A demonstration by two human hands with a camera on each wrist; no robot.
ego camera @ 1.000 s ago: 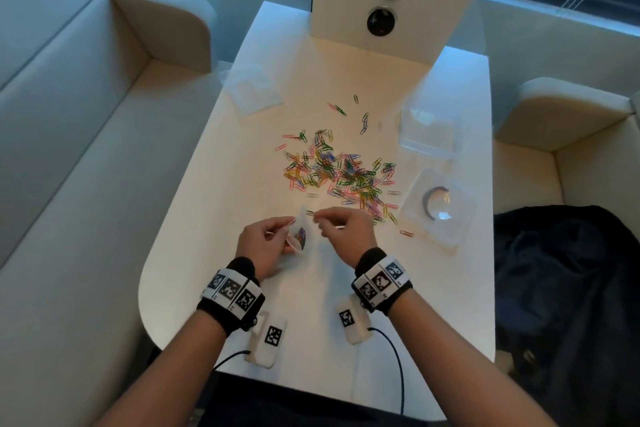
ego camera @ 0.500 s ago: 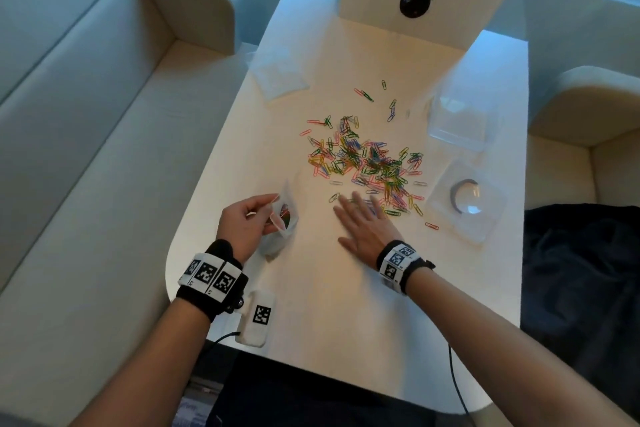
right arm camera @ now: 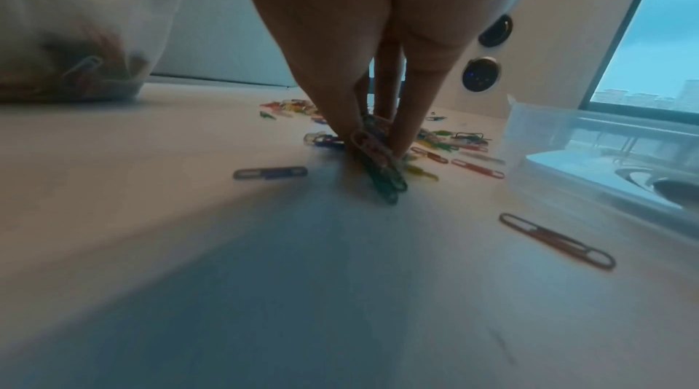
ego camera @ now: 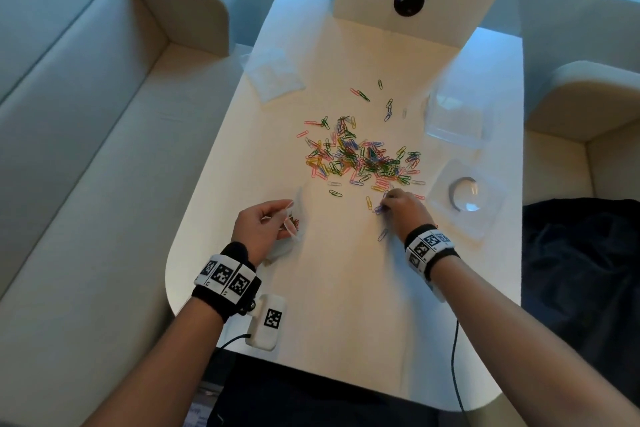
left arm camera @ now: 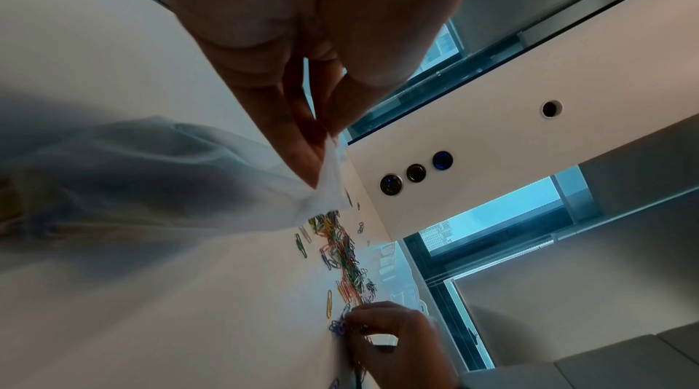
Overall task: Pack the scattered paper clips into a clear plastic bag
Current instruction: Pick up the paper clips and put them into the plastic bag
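Observation:
Coloured paper clips lie in a loose heap mid-table, also seen as the pile. My left hand pinches the rim of a small clear plastic bag that rests on the table with a few clips inside. In the left wrist view thumb and finger pinch the bag's edge. My right hand is at the near edge of the heap, fingertips bunched on a small bundle of clips. The bag shows at the upper left of the right wrist view.
The white table has a clear plastic box and a clear lid with a ring at the right. A spare bag lies at the far left. A white panel with round sockets stands behind. Sofas flank the table.
My right hand left the bag, went flat to the heap's near edge, and now its fingers are drawn together on several clips. The left hand kept holding the bag.

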